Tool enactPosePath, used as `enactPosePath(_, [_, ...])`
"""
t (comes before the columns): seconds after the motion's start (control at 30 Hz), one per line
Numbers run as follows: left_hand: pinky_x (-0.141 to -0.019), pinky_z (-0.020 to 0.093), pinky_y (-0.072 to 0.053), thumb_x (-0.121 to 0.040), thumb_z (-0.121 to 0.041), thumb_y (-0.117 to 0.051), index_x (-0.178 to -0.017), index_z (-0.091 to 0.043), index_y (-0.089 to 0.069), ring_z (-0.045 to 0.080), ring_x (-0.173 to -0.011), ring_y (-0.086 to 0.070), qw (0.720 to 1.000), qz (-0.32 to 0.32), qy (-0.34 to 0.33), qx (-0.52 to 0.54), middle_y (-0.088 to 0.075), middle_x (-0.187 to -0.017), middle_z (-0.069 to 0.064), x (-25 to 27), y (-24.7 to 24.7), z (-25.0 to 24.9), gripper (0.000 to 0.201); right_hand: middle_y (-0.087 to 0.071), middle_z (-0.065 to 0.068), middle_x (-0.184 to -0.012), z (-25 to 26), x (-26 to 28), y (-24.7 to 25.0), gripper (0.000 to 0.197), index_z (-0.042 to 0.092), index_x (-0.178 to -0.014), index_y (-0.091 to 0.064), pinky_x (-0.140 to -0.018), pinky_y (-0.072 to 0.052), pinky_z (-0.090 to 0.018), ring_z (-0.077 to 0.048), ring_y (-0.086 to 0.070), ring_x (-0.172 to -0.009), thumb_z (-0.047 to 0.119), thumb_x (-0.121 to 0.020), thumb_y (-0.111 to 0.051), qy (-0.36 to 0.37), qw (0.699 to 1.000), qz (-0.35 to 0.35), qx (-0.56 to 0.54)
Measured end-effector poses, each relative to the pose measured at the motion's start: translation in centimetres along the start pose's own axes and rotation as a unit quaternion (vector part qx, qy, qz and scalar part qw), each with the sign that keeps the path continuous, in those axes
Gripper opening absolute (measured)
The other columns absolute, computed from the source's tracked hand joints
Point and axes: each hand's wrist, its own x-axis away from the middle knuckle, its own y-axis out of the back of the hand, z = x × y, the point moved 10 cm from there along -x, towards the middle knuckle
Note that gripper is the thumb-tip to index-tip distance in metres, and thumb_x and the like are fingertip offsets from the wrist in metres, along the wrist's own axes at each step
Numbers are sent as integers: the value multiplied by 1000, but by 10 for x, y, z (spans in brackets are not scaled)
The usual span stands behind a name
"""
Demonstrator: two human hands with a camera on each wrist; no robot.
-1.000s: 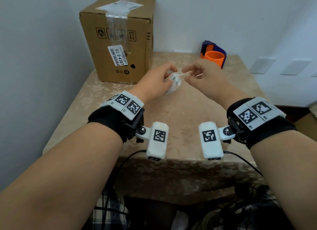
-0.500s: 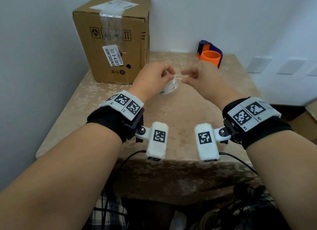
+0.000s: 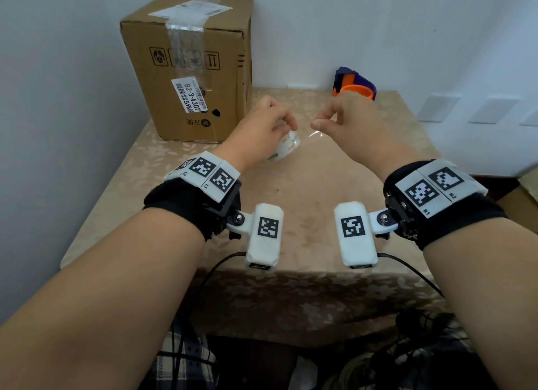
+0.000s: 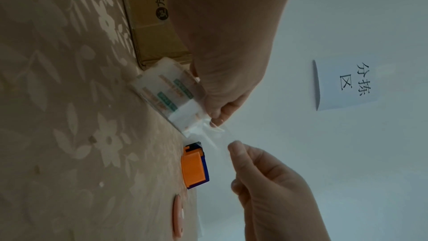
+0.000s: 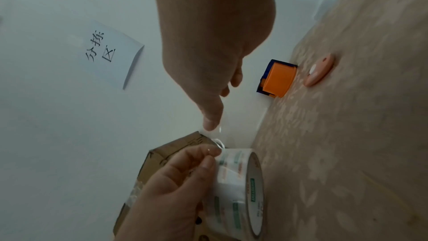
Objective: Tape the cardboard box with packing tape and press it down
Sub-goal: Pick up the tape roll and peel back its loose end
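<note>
A pale wall corner frames a tabletop under a beige floral cloth, with the cardboard box standing in the upper left of the head view, old clear tape and a label already across its top. Lower, at mid-frame, the left hand has its fingers curled round the roll of packing tape, held above the cloth. Just right of it, the right hand pinches the free end of tape between thumb and forefinger — a short clear strip runs from roll to fingertips. An orange and blue tape dispenser sits by the wall in the upper right, and a small pink disc lies near it.

The risks, as I judge them: the short strip could fold back and stick to itself or to the fingers, or slip from the pinch and snap back onto the roll — a crooked pull would cause either, and the box is well apart from both hands.
</note>
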Motion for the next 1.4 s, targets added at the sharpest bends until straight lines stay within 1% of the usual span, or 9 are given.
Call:
enactPosePath(0.1, [-87, 24, -37, -96, -15, -49, -102, -11, -65, 11, -91, -43, 1000, 14, 12, 16, -38, -105, -4, 1, -3, 0, 17, -41, 13, -75, -3, 2, -3, 16, 5, -98, -68, -58, -30, 7, 4, -36, -64, 14, -92, -56, -4, 1000, 28, 11])
enactPosePath(0.37, [-89, 23, -32, -95, -21, -52, -106, -5, -64, 12, -96, -42, 998, 16, 39, 49, -40, -108, -2, 4, -3, 3, 23, -64, -4, -72, -16, 6, -13, 13, 8, -99, -65, -58, -54, -26, -16, -60, -57, 12, -93, -55, -86, 984, 57, -144])
enactPosePath(0.5, [-88, 23, -31, -96, -20, -51, -107, -5, -63, 11, -96, -40, 998, 28, 42, 47, -39, -111, -2, 4, -6, 3, 22, -68, -15, -91, -17, 7, -19, 16, -1, -104, -62, -71, -59, -24, -20, -68, -75, 6, -94, -52, -105, 973, 62, -195])
enactPosePath(0.67, [-90, 23, -31, -97, -19, -49, -105, -7, -63, 11, -96, -39, 997, 27, 44, 51, -39, -111, -2, 5, -5, 4, 20, -68, -17, -93, -16, 7, -24, 21, -7, -108, -60, -62, -58, -14, -11, -66, -71, 5, -91, -56, -119, 950, 48, -284])
enactPosePath(0.87, [-66, 14, -40, -96, -23, -50, -91, -16, -56, 12, -92, -43, 998, 30, 31, 41, -39, -111, -1, 5, -10, 2, 11, -68, -5, -81, 2, 7, -26, 26, 4, -99, -64, -71, -58, -24, -14, -66, -71, 18, -80, -73, -71, 965, 61, -243])
enactPosePath(0.93, [-70, 16, -40, -96, -23, -51, -91, -16, -56, 11, -95, -43, 999, 15, 29, 34, -39, -110, -2, 4, -7, 3, 10, -66, -4, -79, 4, 6, -26, 27, 2, -103, -62, -71, -57, -25, -14, -65, -70, 14, -81, -73, -62, 970, 56, -226])
enactPosePath(1.07, [-69, 16, -39, -95, -23, -53, -100, -8, -63, 10, -90, -45, 999, -12, 19, 24, -42, -108, -4, 2, 0, 3, 19, -66, -10, -78, -1, 5, -29, 32, 1, -116, -55, -63, -59, -17, -14, -66, -67, 3, -86, -65, -86, 953, 44, -287])
enactPosePath(1.17, [-76, 20, -37, -93, -18, -55, -102, -12, -63, 4, -78, -47, 1000, -7, 3, 27, -44, -106, -4, 5, 0, 3, 13, -65, -6, -72, -3, 6, -30, 16, -1, -103, -62, -62, -58, -15, -13, -64, -64, 3, -88, -63, -93, 950, 41, -295])
enactPosePath(1.4, [-79, 25, -40, -95, -14, -50, -129, -17, -51, 13, -92, -51, 998, 22, 17, 55, -53, -105, -1, 11, -4, 4, 35, -63, -6, -85, -4, 2, -32, 29, 1, -111, -64, -68, -55, -13, -9, -60, -70, -7, -93, -44, -83, 963, 34, -254])
